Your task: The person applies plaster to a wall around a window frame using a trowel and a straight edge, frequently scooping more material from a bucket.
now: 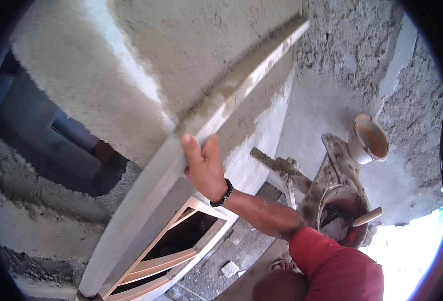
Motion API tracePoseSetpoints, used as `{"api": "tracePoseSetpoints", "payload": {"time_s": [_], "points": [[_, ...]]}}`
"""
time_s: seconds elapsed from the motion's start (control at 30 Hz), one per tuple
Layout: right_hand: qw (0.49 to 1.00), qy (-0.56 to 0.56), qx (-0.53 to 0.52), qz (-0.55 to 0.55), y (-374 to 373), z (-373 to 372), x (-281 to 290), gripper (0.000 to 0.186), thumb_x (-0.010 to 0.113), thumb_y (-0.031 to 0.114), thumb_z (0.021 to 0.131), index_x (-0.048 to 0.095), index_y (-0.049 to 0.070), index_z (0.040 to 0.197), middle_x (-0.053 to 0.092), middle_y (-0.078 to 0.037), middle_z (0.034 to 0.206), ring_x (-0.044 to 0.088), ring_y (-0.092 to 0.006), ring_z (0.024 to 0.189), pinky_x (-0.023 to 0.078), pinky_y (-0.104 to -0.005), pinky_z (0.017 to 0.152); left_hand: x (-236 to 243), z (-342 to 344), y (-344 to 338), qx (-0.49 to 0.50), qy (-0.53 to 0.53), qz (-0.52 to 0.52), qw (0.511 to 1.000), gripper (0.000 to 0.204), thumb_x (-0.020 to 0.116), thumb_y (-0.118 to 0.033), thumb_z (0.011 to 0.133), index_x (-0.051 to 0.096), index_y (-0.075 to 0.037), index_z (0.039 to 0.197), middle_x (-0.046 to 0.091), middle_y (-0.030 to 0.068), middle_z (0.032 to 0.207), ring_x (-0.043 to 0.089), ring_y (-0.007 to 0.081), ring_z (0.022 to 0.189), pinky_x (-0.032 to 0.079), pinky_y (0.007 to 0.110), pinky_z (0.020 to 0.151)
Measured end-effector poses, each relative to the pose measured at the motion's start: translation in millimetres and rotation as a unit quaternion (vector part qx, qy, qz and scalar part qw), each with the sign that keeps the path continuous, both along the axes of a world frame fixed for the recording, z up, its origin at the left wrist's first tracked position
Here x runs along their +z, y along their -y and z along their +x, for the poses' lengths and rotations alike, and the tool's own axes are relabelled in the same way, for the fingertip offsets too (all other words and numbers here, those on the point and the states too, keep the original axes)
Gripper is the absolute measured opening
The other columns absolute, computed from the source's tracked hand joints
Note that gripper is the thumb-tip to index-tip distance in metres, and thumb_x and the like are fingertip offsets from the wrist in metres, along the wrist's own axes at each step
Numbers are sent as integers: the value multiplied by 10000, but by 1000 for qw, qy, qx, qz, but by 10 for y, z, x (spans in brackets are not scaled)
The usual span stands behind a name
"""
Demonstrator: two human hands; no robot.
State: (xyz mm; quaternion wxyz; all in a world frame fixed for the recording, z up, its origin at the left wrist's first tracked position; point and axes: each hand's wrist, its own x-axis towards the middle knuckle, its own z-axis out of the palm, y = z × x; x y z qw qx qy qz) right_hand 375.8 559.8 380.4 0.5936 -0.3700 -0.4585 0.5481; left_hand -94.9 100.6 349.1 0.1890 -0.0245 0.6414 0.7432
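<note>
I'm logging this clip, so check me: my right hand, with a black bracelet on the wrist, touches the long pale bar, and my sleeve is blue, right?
Not quite: the head view shows the sleeve is red, not blue. The right hand does touch the pale bar, with the black bracelet on its wrist.

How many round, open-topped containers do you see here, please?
2: the whitish, orange-lined bucket at right, and the larger, stained round tub below it in the picture. Others may be hidden.
</note>
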Motion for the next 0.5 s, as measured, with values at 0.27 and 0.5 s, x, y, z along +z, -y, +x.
{"api": "tracePoseSetpoints", "payload": {"time_s": [0.27, 0.5], "points": [[994, -107, 23, 4, 38, -14, -134, 423, 559, 304, 904, 400, -64, 1039, 525, -124, 898, 487, -147, 793, 431, -306, 696, 219, 426, -296, 140, 82, 26, 986, 337, 422, -220, 875, 577, -17, 1094, 623, 110, 1064, 586, 254, 981, 492, 383, 822], [989, -136, 10, -52, 206, -74, -544, 298, 528, 227, 922, 425, -38, 1011, 523, -82, 895, 489, -116, 797, 433, -280, 690, -466, 460, -318, 74, 74, 29, 994, 462, 395, -345, 878, 520, -39, 1201, 571, 121, 1189, 531, 285, 1093, 416, 405, 928]]}}
